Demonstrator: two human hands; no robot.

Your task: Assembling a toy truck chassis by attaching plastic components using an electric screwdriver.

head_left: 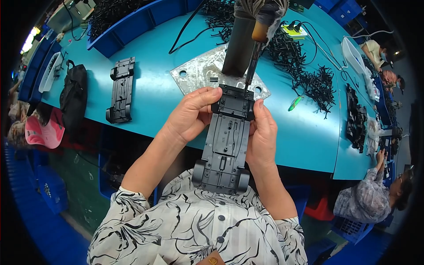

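Chassis: the long black plastic chassis (224, 137) was held aslant in front of the person's shirt (194, 221), its upper end over the near edge of the metal plate (196, 73) and its lower end toward the body.
Left hand: the left hand (190, 112) pinched the chassis by its upper left edge, thumb on top and fingers curled beneath.
Right hand: the right hand (263, 134) gripped the opposite edge, thumb upright beside the corner.
Driver: a slim tool (254, 62) with an amber body pointed down at the chassis's upper right corner (whether its tip touched, I could not tell).
Post: a dark metal post (236, 48) rose from the plate, just left of the tool.
Left side: a second chassis (121, 90) lay on the turquoise surface (159, 112), with a black bag (74, 95) farther left at the edge.
Right side: a heap of thin black pieces (318, 84) spread over the surface, a small green object (296, 103) near it.
Neighbour: a co-worker (364, 198) sat at the far right.
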